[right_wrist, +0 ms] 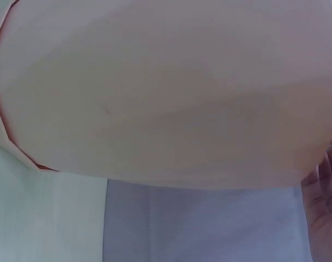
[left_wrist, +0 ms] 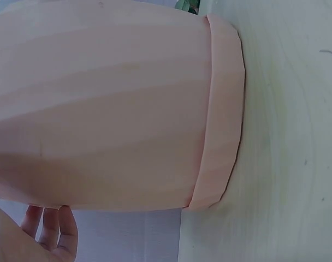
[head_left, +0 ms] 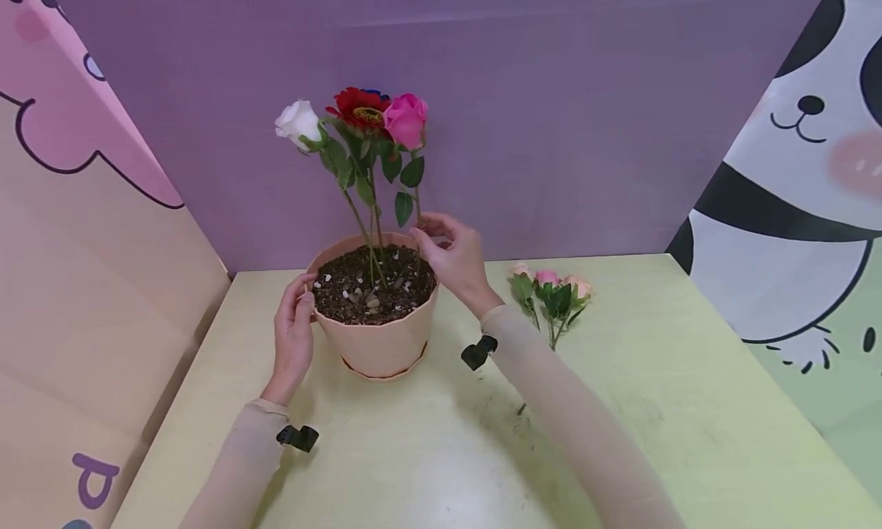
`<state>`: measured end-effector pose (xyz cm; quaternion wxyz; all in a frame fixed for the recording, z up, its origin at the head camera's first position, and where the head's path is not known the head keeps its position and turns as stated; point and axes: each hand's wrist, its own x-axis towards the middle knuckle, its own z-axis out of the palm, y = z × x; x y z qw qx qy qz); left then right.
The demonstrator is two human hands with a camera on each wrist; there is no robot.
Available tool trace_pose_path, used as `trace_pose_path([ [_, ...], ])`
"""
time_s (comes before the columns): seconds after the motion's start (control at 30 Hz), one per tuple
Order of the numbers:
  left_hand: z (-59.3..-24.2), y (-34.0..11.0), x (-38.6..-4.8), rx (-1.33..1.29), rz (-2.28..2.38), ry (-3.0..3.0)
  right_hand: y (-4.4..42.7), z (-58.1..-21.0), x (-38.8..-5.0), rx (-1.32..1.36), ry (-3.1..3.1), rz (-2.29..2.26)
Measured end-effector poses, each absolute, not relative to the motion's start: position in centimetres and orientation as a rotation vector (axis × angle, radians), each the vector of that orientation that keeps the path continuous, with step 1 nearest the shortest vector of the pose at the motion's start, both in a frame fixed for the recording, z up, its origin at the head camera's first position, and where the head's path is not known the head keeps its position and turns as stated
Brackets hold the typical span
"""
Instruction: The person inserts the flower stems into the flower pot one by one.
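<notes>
A pink pot point(head_left: 375, 345) of dark soil point(head_left: 351, 292) stands on its saucer, also filling much of the left wrist view as a pink wall point(left_wrist: 111, 114). From the soil rise a white rose point(head_left: 299, 123), a red flower point(head_left: 360, 109) with something blue behind it, and a pink rose point(head_left: 406, 121). My right hand point(head_left: 456, 259) pinches the pink rose's stem low down, above the pot's right rim. My left hand point(head_left: 294, 337) rests against the pot's left side at the rim, its fingers point(left_wrist: 67, 229) touching the wall. The right wrist view shows the right hand point(right_wrist: 325, 210) at its edge.
Several small pink and peach roses point(head_left: 551, 292) lie on the pale table point(head_left: 661, 376), right of the pot, their stems partly behind my right sleeve. A purple panel point(head_left: 551, 131) stands behind the table, with printed panels to the left and right.
</notes>
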<state>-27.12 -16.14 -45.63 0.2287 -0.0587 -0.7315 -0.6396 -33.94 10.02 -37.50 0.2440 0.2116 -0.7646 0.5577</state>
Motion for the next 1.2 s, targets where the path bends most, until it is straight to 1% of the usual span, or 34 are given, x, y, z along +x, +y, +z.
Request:
trace_pose_path([
  [0.4, -45.7, -16.0, -27.4, -0.177, -1.749, -2.011, 12.2, -36.4, -33.2, 0.492, -2.002, 1.569],
  [0.7, -45.8, -16.2, -27.5, -0.177, -1.741, -2.032, 13.8, -37.5, -31.9, 0.443, -1.961, 1.785],
  [0.9, -45.6, -16.3, -27.3, -0.169, -1.746, -2.02, 14.9, -38.3, -31.3, 0.425, -1.964, 1.847],
  [1.2, -45.7, -16.4, -27.1, -0.163, -1.726, -2.027, 16.6, -39.1, -30.4, 0.335, -2.008, 2.01],
])
